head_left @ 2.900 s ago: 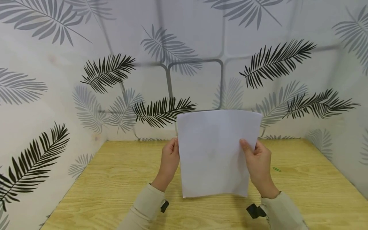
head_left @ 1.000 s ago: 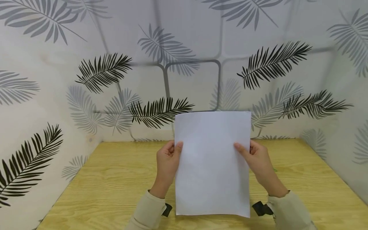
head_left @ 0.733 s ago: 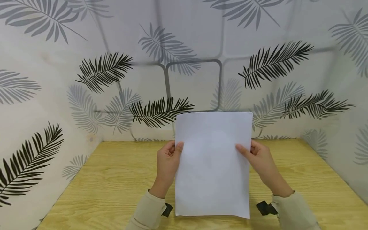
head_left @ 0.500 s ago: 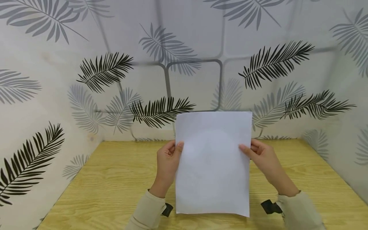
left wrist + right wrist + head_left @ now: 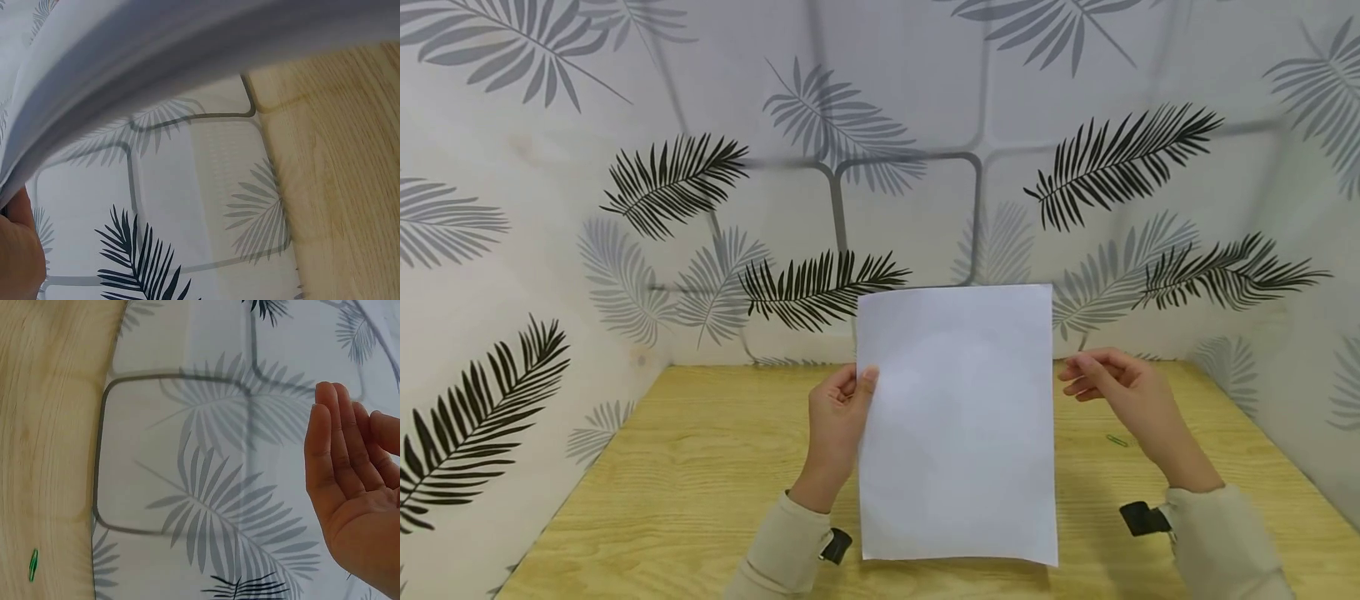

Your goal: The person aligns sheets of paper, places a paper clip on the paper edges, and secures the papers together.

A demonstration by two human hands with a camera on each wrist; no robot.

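Observation:
A white sheet of paper (image 5: 957, 433) is held upright above the table in the head view. My left hand (image 5: 837, 425) pinches its left edge, thumb on the near face and fingers behind. In the left wrist view the paper (image 5: 156, 50) curves across the top, and part of the left hand (image 5: 20, 253) shows at the left edge. To the right of the sheet, my right hand (image 5: 1131, 404) is apart from it with loosely bent fingers and holds nothing. The right wrist view shows that hand (image 5: 356, 481) with its palm visible and fingers extended.
A green paper clip (image 5: 1117, 441) lies on the wooden table (image 5: 700, 467), below the right hand; the right wrist view shows the clip (image 5: 33, 565) too. A leaf-patterned curtain (image 5: 910, 217) rises behind the table and along both sides.
The right hand has let go of the paper's right edge and moved off to the right, so the paper clip shows again. The left hand keeps its hold in nearly the same place.

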